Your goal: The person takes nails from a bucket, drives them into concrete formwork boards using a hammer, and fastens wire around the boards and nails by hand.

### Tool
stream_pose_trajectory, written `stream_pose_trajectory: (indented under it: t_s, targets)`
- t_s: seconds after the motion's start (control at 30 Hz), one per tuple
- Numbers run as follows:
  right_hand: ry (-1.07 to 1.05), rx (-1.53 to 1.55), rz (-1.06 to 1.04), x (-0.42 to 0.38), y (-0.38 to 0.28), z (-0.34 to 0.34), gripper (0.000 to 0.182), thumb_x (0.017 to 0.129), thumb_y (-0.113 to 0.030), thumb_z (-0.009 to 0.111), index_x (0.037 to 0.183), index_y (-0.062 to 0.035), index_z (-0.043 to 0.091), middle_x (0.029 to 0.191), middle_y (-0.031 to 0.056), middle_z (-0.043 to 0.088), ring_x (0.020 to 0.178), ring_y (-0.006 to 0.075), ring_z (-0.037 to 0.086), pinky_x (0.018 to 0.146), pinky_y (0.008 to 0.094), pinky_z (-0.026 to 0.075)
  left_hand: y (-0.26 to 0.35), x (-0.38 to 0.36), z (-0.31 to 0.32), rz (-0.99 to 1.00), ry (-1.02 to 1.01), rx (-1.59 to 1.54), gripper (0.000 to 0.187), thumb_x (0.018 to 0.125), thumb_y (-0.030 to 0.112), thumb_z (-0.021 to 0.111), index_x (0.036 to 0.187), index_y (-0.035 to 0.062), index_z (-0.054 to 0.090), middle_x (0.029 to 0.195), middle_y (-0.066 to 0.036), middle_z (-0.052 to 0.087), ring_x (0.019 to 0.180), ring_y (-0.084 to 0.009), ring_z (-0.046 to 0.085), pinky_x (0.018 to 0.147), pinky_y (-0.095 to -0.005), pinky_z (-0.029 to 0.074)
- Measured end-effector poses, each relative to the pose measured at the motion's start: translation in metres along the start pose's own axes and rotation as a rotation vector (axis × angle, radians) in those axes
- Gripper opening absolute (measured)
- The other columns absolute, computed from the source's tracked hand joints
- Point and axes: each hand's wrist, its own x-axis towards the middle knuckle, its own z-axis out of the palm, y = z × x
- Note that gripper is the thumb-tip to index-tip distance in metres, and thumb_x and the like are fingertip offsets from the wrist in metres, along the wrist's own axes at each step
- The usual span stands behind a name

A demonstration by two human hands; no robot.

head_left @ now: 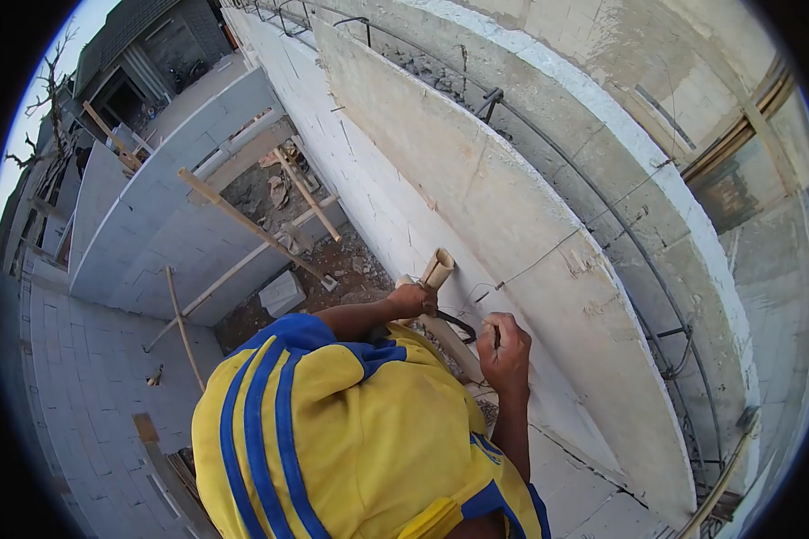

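Note:
My left hand [412, 299] is closed at the upper end of a cut bamboo pole [439, 268], which leans close to the white block wall. A dark curved piece [458, 325] sticks out just below that hand, toward my right. My right hand [505, 352] is raised, with its fingers curled into a fist in front of the panel; what they hold, if anything, is hidden. Between the hands and the panel, a thin wire [487, 293] comes out of the surface. The long pale formwork panel [476, 180] stands upright along the wall top.
Steel bars [593, 184] run behind the panel, beside a concrete ledge. Bamboo props [243, 220] cross the space to the left, over rubble ground and a loose white block [281, 294]. Block walls [99, 359] enclose the left side. A building stands far off.

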Motion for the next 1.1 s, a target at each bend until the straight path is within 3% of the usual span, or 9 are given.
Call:
stream_pose_trajectory:
  t_s: [0.17,0.23,0.27,0.33,0.5,0.67,0.77,0.93,1.1]
  targets:
    - [0.118,-0.084,0.006,0.016,-0.071,-0.055,0.014,0.087,0.0,0.055,0.101,0.0015,0.059,0.08,0.0189,0.065,0.065,0.0342,0.066,0.06,0.0397,0.051,0.029,-0.019,-0.04,0.138,0.165,-0.035,0.027,0.085,0.034,0.068,0.095,0.0093,0.068,0.098,-0.009,0.068,0.096,-0.0306,0.066,0.081,-0.0413,0.051]
    - [0.133,-0.182,0.068,0.018,-0.077,-0.065,0.014,0.089,0.001,0.054,0.101,0.0019,0.06,0.079,0.0181,0.065,0.061,0.0324,0.064,0.057,0.039,0.049,0.028,-0.03,-0.054,0.452,0.43,-0.075,0.028,0.089,0.034,0.065,0.096,0.0069,0.068,0.094,-0.011,0.068,0.09,-0.0315,0.066,0.078,-0.041,0.051]
    - [0.163,-0.198,0.051,0.016,-0.082,-0.074,0.014,0.09,-0.001,0.054,0.102,0.0023,0.061,0.081,0.0175,0.065,0.06,0.0308,0.062,0.056,0.0374,0.046,0.038,-0.041,-0.073,0.449,0.445,-0.077,0.028,0.089,0.034,0.065,0.096,0.0069,0.068,0.094,-0.011,0.068,0.09,-0.0315,0.066,0.078,-0.041,0.051]
    - [0.286,-0.237,0.03,0.012,-0.092,-0.093,0.013,0.091,-0.003,0.054,0.101,0.0024,0.062,0.082,0.0171,0.065,0.061,0.0291,0.061,0.057,0.0358,0.046,0.068,-0.078,-0.126,-0.117,-0.016,-0.405,0.032,0.093,0.035,0.063,0.097,0.0041,0.067,0.088,-0.012,0.068,0.084,-0.029,0.066,0.075,-0.0396,0.05]
    - [0.403,-0.224,0.226,-0.004,-0.1,-0.135,0.016,0.094,-0.009,0.054,0.097,0.0026,0.065,0.085,0.016,0.065,0.068,0.0247,0.059,0.062,0.0332,0.045,0.107,-0.117,-0.2,-0.023,0.017,-0.583,0.031,0.096,0.03,0.062,0.091,0.0004,0.067,0.083,-0.011,0.067,0.08,-0.0218,0.064,0.073,-0.036,0.048]
    - [-0.08,-0.232,0.256,-0.005,-0.107,-0.156,0.021,0.093,-0.013,0.057,0.103,0.0032,0.064,0.089,0.0165,0.065,0.076,0.0307,0.062,0.07,0.0369,0.047,0.098,-0.137,-0.283,-0.179,0.33,-0.385,0.033,0.092,0.032,0.068,0.094,-0.0011,0.07,0.084,-0.01,0.068,0.081,-0.0191,0.062,0.073,-0.0359,0.048]
    - [-0.366,-0.32,0.183,-0.01,-0.112,-0.165,0.028,0.09,-0.017,0.062,0.109,0.0029,0.063,0.1,0.0181,0.064,0.09,0.0352,0.062,0.08,0.0402,0.049,0.095,-0.145,-0.313,-0.065,0.474,-0.124,0.032,0.09,0.031,0.07,0.093,-0.0004,0.072,0.081,-0.009,0.067,0.075,-0.0208,0.061,0.07,-0.0352,0.047]
    - [-0.139,-0.018,-0.21,0.034,-0.146,-0.083,0.046,0.088,-0.029,0.066,0.122,0.002,0.06,0.124,0.02,0.058,0.107,0.0421,0.057,0.094,0.0455,0.045,0.166,-0.15,-0.362,0.011,0.201,-0.29,0.028,0.087,0.029,0.073,0.087,0.001,0.072,0.077,-0.007,0.066,0.071,-0.0206,0.061,0.066,-0.0338,0.047]
    - [-0.469,0.28,-0.131,0.059,-0.113,0.038,0.043,0.098,-0.021,0.055,0.133,0.0032,0.054,0.122,0.0262,0.059,0.098,0.0332,0.063,0.089,0.0422,0.049,0.18,-0.163,-0.407,0.197,0.293,-0.254,0.023,0.084,0.027,0.075,0.085,0.0046,0.073,0.075,-0.003,0.064,0.07,-0.0181,0.059,0.074,-0.0333,0.046]
